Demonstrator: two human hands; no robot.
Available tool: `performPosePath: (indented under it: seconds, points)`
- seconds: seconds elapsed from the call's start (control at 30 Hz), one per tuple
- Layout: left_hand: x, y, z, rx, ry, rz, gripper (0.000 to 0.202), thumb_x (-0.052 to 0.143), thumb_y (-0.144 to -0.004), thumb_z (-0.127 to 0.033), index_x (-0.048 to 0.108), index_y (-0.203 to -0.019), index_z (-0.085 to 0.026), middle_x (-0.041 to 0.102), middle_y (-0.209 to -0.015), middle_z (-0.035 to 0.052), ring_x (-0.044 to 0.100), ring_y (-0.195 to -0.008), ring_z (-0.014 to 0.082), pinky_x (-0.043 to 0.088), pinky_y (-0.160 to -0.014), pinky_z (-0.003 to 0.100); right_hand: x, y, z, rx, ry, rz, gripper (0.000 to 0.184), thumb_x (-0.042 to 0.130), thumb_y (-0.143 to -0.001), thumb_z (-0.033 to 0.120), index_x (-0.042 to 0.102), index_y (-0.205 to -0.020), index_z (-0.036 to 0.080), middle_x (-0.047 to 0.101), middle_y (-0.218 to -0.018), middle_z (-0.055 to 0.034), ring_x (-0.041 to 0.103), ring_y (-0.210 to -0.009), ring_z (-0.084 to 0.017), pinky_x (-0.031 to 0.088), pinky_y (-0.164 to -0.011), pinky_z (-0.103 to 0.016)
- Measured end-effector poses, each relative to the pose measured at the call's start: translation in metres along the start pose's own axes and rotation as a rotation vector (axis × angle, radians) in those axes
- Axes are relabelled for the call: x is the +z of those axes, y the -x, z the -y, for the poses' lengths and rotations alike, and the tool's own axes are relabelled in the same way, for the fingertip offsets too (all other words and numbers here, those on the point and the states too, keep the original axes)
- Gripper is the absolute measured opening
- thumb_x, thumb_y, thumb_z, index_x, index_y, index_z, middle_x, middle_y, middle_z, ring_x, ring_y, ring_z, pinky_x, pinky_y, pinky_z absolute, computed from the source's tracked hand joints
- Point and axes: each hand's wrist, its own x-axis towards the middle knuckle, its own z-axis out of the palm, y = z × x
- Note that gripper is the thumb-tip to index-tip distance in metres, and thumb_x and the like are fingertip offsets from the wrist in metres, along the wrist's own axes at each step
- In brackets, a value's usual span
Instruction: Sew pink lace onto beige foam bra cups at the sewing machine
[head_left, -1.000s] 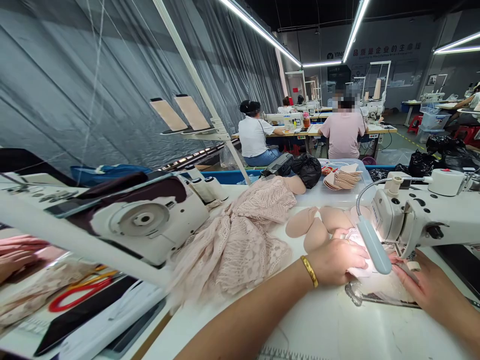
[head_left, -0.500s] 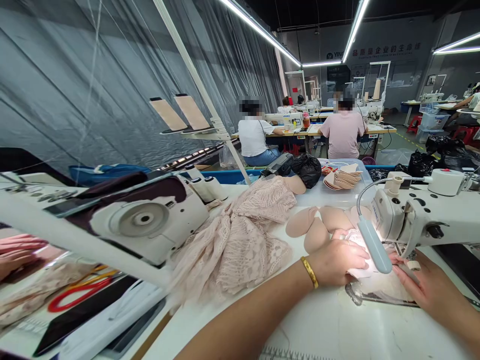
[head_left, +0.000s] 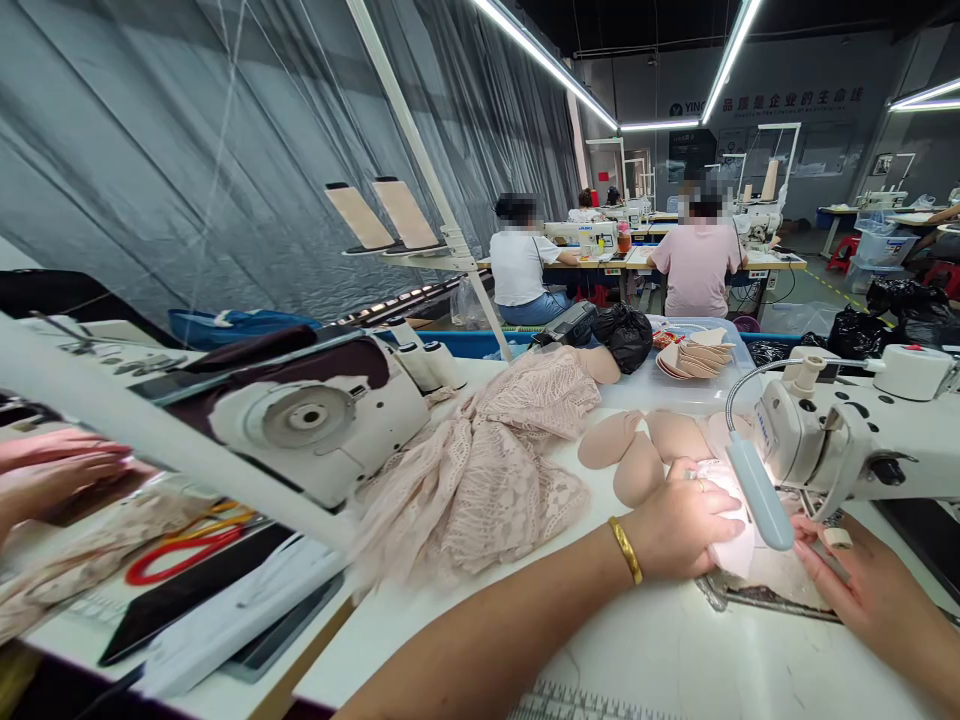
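Note:
My left hand point(head_left: 686, 520), with a gold bangle on its wrist, lies on a pale pink lace piece point(head_left: 731, 545) under the head of the white sewing machine point(head_left: 847, 440). Its fingers are curled down, pressing the fabric. My right hand point(head_left: 862, 590) rests flat on the same piece from the right, fingers stretched toward the needle. The lamp on a gooseneck point(head_left: 757, 490) hides the needle area. Beige foam cups point(head_left: 637, 450) lie just behind my left hand.
A heap of pink lace point(head_left: 487, 470) lies left of my hands. Another sewing machine point(head_left: 315, 420), red scissors point(head_left: 180, 560) and another person's hand point(head_left: 52, 480) are at the left. A stack of cups in a clear tray point(head_left: 694, 360) stands behind. Seated workers sew farther back.
The view has shifted slightly down and left. My hands stay on the lace piece, the right hand drawn a little lower and nearer to me.

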Motion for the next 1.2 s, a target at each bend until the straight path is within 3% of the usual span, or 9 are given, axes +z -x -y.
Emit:
performPosePath:
  seconds: [0.13, 0.33, 0.47, 0.6, 0.77, 0.9, 1.03, 1.2]
  points:
    - [0.003, 0.002, -0.003, 0.062, -0.038, -0.032, 0.011, 0.061, -0.087, -0.021, 0.070, -0.094, -0.021, 0.074, -0.106, 0.0030, 0.062, -0.096, 0.0226, 0.032, -0.096, 0.045, -0.002, 0.000, 0.001, -0.079, -0.004, -0.010, 0.024, 0.045, -0.106, 0.037, 0.067, -0.111, 0.029, 0.074, -0.114, -0.0091, 0.072, -0.103, -0.028, 0.061, -0.084, -0.041]
    - [0.003, 0.005, -0.009, 0.086, -0.078, -0.062, 0.018, 0.060, -0.096, -0.033, 0.069, -0.087, -0.019, 0.072, -0.099, 0.0019, 0.060, -0.083, 0.0197, 0.035, -0.093, 0.045, -0.007, -0.001, 0.009, -0.096, -0.084, 0.142, 0.023, 0.048, -0.105, 0.034, 0.065, -0.120, 0.034, 0.073, -0.106, -0.0027, 0.073, -0.091, -0.023, 0.059, -0.074, -0.034]
    - [0.002, 0.010, -0.016, 0.101, -0.070, -0.069, 0.029, 0.061, -0.099, -0.046, 0.069, -0.088, -0.020, 0.071, -0.095, 0.0013, 0.060, -0.079, 0.0190, 0.035, -0.096, 0.047, -0.011, -0.003, 0.022, -0.169, -0.141, 0.268, 0.024, 0.045, -0.107, 0.031, 0.067, -0.115, 0.032, 0.068, -0.095, -0.0029, 0.068, -0.083, -0.021, 0.055, -0.071, -0.033]
    - [0.000, 0.014, -0.025, 0.133, -0.074, -0.067, 0.027, 0.063, -0.097, -0.046, 0.067, -0.089, -0.021, 0.069, -0.090, 0.0008, 0.061, -0.078, 0.0195, 0.036, -0.096, 0.049, -0.010, -0.003, 0.027, -0.171, -0.119, 0.354, 0.029, 0.040, -0.109, 0.030, 0.068, -0.105, 0.030, 0.062, -0.090, -0.0041, 0.065, -0.081, -0.021, 0.053, -0.071, -0.034]
    - [-0.004, 0.012, -0.029, 0.103, -0.104, -0.039, 0.026, 0.063, -0.097, -0.042, 0.064, -0.085, -0.019, 0.068, -0.086, 0.0007, 0.061, -0.078, 0.0195, 0.038, -0.096, 0.049, -0.002, -0.001, 0.021, -0.149, -0.099, 0.330, 0.029, 0.038, -0.109, 0.031, 0.066, -0.117, 0.031, 0.064, -0.099, -0.0061, 0.066, -0.088, -0.024, 0.054, -0.076, -0.039]
    - [-0.003, 0.007, -0.025, 0.075, -0.106, -0.035, 0.026, 0.062, -0.098, -0.039, 0.064, -0.083, -0.018, 0.069, -0.089, 0.0014, 0.061, -0.081, 0.0200, 0.036, -0.099, 0.049, 0.003, -0.002, 0.018, -0.119, -0.092, 0.279, 0.029, 0.038, -0.109, 0.029, 0.067, -0.112, 0.030, 0.068, -0.110, -0.0082, 0.066, -0.092, -0.025, 0.055, -0.079, -0.040]
    - [-0.001, 0.001, -0.017, 0.065, -0.081, -0.026, 0.026, 0.064, -0.098, -0.037, 0.065, -0.081, -0.017, 0.071, -0.089, 0.0015, 0.061, -0.084, 0.0196, 0.034, -0.103, 0.046, 0.005, -0.004, 0.020, -0.063, -0.062, 0.207, 0.032, 0.039, -0.107, 0.029, 0.067, -0.120, 0.034, 0.072, -0.103, -0.0052, 0.068, -0.088, -0.025, 0.057, -0.072, -0.037]
    - [0.003, -0.005, -0.006, 0.028, -0.047, -0.045, 0.019, 0.059, -0.101, -0.034, 0.069, -0.095, -0.020, 0.072, -0.097, 0.0021, 0.062, -0.091, 0.0224, 0.031, -0.104, 0.049, 0.010, -0.006, 0.018, -0.004, -0.017, 0.142, 0.033, 0.039, -0.105, 0.035, 0.068, -0.122, 0.038, 0.075, -0.099, -0.0037, 0.070, -0.073, -0.026, 0.056, -0.061, -0.037]
